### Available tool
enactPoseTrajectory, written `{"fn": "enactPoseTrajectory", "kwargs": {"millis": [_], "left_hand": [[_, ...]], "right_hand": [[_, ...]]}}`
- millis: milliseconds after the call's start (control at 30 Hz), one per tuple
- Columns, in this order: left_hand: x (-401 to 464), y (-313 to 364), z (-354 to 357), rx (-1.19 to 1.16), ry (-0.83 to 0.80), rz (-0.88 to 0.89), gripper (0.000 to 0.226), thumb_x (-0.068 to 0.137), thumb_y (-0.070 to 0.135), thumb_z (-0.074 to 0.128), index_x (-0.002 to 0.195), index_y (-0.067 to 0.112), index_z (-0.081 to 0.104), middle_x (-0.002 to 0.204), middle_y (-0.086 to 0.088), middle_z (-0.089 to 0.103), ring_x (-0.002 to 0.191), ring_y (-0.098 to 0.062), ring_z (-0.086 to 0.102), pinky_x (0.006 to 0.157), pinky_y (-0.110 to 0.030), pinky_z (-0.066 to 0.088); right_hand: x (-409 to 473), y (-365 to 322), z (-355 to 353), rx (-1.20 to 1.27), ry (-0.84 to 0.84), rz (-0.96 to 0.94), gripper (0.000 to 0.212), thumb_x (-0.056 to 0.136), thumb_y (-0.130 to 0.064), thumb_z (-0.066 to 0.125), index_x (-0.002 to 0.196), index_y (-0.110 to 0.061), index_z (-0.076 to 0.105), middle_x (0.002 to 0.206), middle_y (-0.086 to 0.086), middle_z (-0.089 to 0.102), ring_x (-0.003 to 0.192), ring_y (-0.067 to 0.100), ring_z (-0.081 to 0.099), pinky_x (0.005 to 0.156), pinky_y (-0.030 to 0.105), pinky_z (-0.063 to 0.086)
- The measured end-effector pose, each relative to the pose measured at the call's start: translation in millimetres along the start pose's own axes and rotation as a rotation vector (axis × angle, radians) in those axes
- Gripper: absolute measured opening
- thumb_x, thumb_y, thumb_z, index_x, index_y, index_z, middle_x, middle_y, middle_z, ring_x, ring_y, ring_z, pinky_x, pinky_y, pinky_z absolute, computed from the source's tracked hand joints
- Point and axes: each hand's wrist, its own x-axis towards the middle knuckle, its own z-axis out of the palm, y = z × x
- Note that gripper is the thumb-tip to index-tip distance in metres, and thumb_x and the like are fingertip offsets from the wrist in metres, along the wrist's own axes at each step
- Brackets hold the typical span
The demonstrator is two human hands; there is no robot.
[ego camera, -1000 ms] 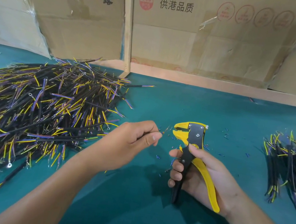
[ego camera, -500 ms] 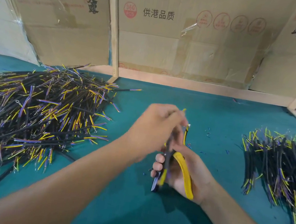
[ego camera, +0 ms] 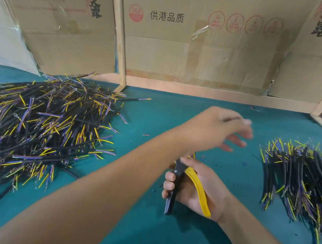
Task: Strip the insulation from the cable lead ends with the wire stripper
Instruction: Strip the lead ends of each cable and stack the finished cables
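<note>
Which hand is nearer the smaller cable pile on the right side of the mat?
Left. The left hand reaches across, blurred, fingers spread just short of the smaller cable pile. The right hand sits lower and nearer the person, gripping the wire stripper.

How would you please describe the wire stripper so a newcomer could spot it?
On the teal table, between the two cable piles, look at the right hand. It grips the wire stripper, the only tool there, with one black and one yellow handle.

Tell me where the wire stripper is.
Head view, lower centre-right: the wire stripper is gripped in the right hand, under the left forearm, between the two cable piles.
</note>
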Motion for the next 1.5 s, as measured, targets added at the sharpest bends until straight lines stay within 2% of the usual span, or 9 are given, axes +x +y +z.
{"fn": "enactPoseTrajectory", "kwargs": {"millis": [133, 267, 400, 600, 867, 1000, 1167, 1300, 1500], "left_hand": [[-73.9, -41.3, -73.9, 0.195, 0.361, 0.193, 0.029, 0.102, 0.021, 0.048, 0.082, 0.007, 0.064, 0.077, 0.003, 0.068, 0.066, -0.010, 0.062, 0.056, -0.030, 0.049], [-128.1, -94.7, -146.0, 0.628, 0.611, 0.007, 0.020, 0.098, 0.013, 0.058, 0.079, 0.018, 0.061, 0.070, 0.007, 0.059, 0.061, -0.003, 0.048, 0.062, -0.024, 0.039], [-148.3, -112.8, -193.8, 0.989, 0.508, -0.267, 0.022, 0.090, 0.020, 0.069, 0.076, 0.024, 0.054, 0.062, 0.008, 0.050, 0.057, -0.004, 0.045, 0.055, -0.029, 0.034], [-151.9, -114.1, -204.5, 1.090, 0.515, -0.476, 0.024, 0.089, 0.038, 0.069, 0.077, 0.025, 0.052, 0.065, 0.007, 0.057, 0.066, -0.016, 0.054, 0.058, -0.033, 0.041], [-144.7, -108.9, -190.4, 1.196, 0.460, -0.454, 0.022, 0.098, 0.038, 0.056, 0.089, 0.019, 0.052, 0.083, -0.001, 0.063, 0.084, -0.029, 0.059, 0.065, -0.035, 0.038], [-139.7, -94.0, -166.0, 1.175, 0.411, -0.178, 0.021, 0.099, 0.040, 0.053, 0.090, 0.022, 0.046, 0.073, 0.005, 0.056, 0.070, -0.025, 0.049, 0.061, -0.036, 0.035], [-132.9, -84.7, -142.2, 1.122, 0.472, 0.082, 0.019, 0.100, 0.035, 0.052, 0.092, 0.018, 0.046, 0.079, 0.005, 0.051, 0.075, -0.018, 0.047, 0.065, -0.039, 0.043], [-129.6, -85.1, -133.8, 0.727, 0.529, 0.161, 0.020, 0.101, 0.033, 0.052, 0.086, 0.022, 0.043, 0.065, -0.001, 0.059, 0.054, -0.013, 0.045, 0.055, -0.026, 0.037], [-113.7, -97.8, -123.1, -0.019, 0.672, -0.069, 0.021, 0.105, 0.031, 0.048, 0.090, 0.017, 0.047, 0.053, 0.004, 0.048, 0.045, -0.014, 0.029, 0.044, -0.023, 0.026]], "right_hand": [[1.8, -1.8, 4.8, 0.036, -0.042, 0.009, 0.039, 0.093, -0.038, 0.062, 0.105, -0.001, 0.067, 0.079, 0.010, 0.053, 0.067, 0.026, 0.052, 0.071, 0.041, 0.053], [4.4, -2.6, 5.5, 0.028, -0.039, 0.012, 0.041, 0.093, -0.039, 0.061, 0.105, -0.001, 0.066, 0.079, 0.010, 0.052, 0.068, 0.026, 0.051, 0.071, 0.042, 0.053], [6.5, -2.5, -1.8, 0.044, -0.056, 0.023, 0.042, 0.088, -0.038, 0.071, 0.107, 0.000, 0.067, 0.081, 0.011, 0.052, 0.069, 0.027, 0.051, 0.074, 0.044, 0.051], [7.4, -2.9, -6.8, 0.044, -0.062, 0.024, 0.045, 0.087, -0.038, 0.073, 0.110, 0.000, 0.067, 0.083, 0.012, 0.051, 0.069, 0.028, 0.051, 0.076, 0.045, 0.050], [5.2, -2.4, -5.8, 0.045, -0.061, 0.026, 0.045, 0.086, -0.037, 0.074, 0.110, 0.000, 0.067, 0.083, 0.012, 0.049, 0.070, 0.027, 0.050, 0.076, 0.045, 0.051], [4.6, -2.2, -4.1, 0.040, -0.055, 0.018, 0.046, 0.084, -0.037, 0.075, 0.110, 0.000, 0.067, 0.083, 0.012, 0.050, 0.070, 0.028, 0.050, 0.075, 0.045, 0.052], [5.8, -1.6, -1.2, 0.030, -0.042, 0.013, 0.044, 0.085, -0.037, 0.073, 0.109, 0.000, 0.066, 0.082, 0.012, 0.050, 0.069, 0.028, 0.050, 0.074, 0.045, 0.052], [4.9, -1.0, 0.0, 0.028, -0.044, 0.000, 0.042, 0.087, -0.036, 0.070, 0.108, 0.000, 0.067, 0.081, 0.012, 0.050, 0.068, 0.027, 0.051, 0.073, 0.044, 0.053], [6.3, -2.4, -0.7, 0.036, -0.043, 0.014, 0.046, 0.081, -0.035, 0.078, 0.109, 0.000, 0.067, 0.081, 0.013, 0.050, 0.068, 0.028, 0.051, 0.074, 0.046, 0.053]]}}
